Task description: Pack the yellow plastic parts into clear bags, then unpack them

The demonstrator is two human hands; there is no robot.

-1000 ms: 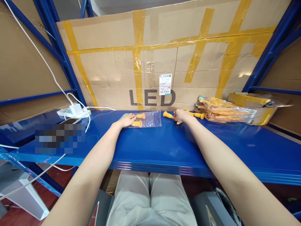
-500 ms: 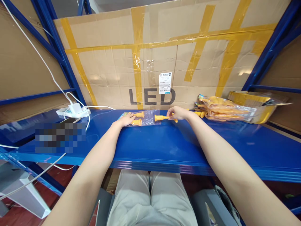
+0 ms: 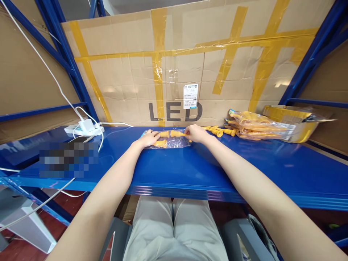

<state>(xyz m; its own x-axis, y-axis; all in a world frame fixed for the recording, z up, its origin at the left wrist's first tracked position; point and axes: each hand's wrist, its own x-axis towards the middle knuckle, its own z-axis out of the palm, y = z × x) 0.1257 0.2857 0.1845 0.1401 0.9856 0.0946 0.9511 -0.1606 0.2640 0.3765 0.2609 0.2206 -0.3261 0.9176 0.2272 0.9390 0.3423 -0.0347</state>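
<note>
A clear plastic bag (image 3: 178,144) lies flat on the blue shelf, with a colourful printed end under my left hand. My left hand (image 3: 149,139) holds that end down, its fingers closed over the bag. Two yellow horn-shaped plastic pieces show in the bag beside these fingers, the lower one (image 3: 161,144) pointing its flared end right. My right hand (image 3: 196,134) pinches the thin end of another yellow horn-shaped piece (image 3: 176,133). Its wide end lies within the bag, close to the upper piece. The fingertips of my right hand are partly hidden.
Several loose yellow pieces (image 3: 217,132) lie right of my right hand. Beyond them are a heap of bagged orange items (image 3: 255,125) and an opened carton (image 3: 304,127). A power strip (image 3: 84,127) with white cables stands left. A large cardboard sheet (image 3: 130,87) backs the shelf.
My right hand has moved left, carrying the yellow horn-shaped piece deeper into the bag. Loose yellow pieces behind that hand are now uncovered. My left hand stays on the bag, shifted slightly right.
</note>
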